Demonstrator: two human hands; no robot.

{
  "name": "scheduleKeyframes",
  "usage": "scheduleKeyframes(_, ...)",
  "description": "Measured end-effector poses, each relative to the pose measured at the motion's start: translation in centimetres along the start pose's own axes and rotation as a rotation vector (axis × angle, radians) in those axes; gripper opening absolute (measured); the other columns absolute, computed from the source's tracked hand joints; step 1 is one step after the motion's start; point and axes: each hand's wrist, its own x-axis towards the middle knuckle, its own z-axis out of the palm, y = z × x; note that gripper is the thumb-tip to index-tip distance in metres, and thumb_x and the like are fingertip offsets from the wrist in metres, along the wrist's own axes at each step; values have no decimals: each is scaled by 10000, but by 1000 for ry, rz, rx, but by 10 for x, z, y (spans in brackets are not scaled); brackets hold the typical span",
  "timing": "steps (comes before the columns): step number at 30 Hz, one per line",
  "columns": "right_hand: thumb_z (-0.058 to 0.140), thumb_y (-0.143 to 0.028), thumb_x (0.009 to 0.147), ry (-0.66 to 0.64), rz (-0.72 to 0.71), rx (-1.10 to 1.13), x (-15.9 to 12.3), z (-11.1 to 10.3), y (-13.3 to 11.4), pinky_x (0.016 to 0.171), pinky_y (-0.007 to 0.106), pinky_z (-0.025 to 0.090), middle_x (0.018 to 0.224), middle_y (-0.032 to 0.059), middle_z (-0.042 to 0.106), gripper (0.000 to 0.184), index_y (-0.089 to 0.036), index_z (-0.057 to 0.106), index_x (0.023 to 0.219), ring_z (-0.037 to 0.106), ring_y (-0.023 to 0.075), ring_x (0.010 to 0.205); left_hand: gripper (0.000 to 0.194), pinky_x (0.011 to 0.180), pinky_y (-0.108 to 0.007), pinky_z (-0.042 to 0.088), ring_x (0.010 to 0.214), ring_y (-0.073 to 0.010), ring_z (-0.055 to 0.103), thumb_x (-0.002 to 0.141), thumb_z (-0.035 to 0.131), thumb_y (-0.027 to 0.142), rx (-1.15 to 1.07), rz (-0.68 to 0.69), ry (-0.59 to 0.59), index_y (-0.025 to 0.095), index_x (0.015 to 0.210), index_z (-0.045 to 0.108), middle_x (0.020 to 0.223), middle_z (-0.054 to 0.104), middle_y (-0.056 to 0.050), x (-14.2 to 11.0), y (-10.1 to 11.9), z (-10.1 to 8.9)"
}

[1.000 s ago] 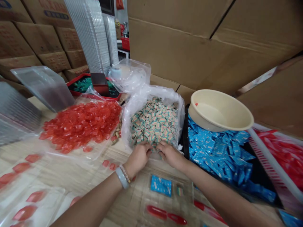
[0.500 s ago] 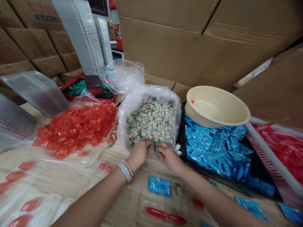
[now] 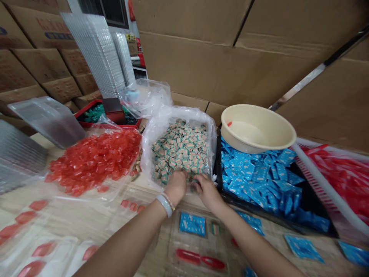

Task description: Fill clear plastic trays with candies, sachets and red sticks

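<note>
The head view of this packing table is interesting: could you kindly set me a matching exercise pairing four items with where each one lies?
Items:
1. Red wrapped pieces
2. Striped square pieces
3. Blue packets
4. Cream basin

Places:
A. In a black tray
B. On top of the blue packets
C. In an open plastic bag, at the left hand and right hand
D. In a flat clear bag

Pairs: 1-D, 2-C, 3-A, 4-B

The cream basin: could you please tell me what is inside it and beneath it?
The cream basin shows only a red mark inside. It sits on blue sachets in a black tray; what lies beneath is hidden.
</note>
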Motion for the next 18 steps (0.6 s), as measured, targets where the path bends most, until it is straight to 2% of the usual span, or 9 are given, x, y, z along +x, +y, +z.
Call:
scheduleKeyframes(3,402,-37,733,25,21,-1,0,2,-2,745,325,422,818,64,519,211,-158,561,798,503,185,814,259,780,-300,402,851,-179,530,772,383,81,68,33,37,109,860,625,897,580,-114,-5,1,0)
scheduleKeyframes(6,399,-25,729,15,17,10,0,2,-4,759,327,420,829,61,521,234,-164,564,819,502,186,830,270,859,-335,361,964,-200,477,806,358,121,161,124,93,151,921,602,957,548,-100,-16,1,1)
scheduleKeyframes(8,390,-26,739,21,9,9,0,0,-5,768,327,417,852,68,524,251,-161,568,853,503,186,841,280,828,-313,384,925,-186,494,812,352,128,192,177,105,173,977,573,957,542,-82,-23,-2,-2)
scheduleKeyframes(11,392,-52,763,59,-25,7,7,-9,-9,765,320,419,886,79,526,249,-157,574,896,508,183,849,326,774,-265,409,868,-158,522,793,353,96,144,157,110,174,1062,519,982,533,-76,-31,-11,-12)
scheduleKeyframes(15,456,-52,741,0,-155,38,36,-18,-21,752,299,421,856,56,543,239,-178,603,881,523,166,826,248,761,-253,411,832,-152,537,751,380,65,116,126,30,134,851,596,940,548,-92,-34,-28,-23)
scheduleKeyframes(18,488,-22,714,-90,-220,47,64,-12,-30,753,279,418,825,46,562,244,-172,625,849,528,152,812,241,751,-270,416,815,-162,539,751,379,65,128,157,1,124,800,608,907,569,-98,-36,-34,-20)
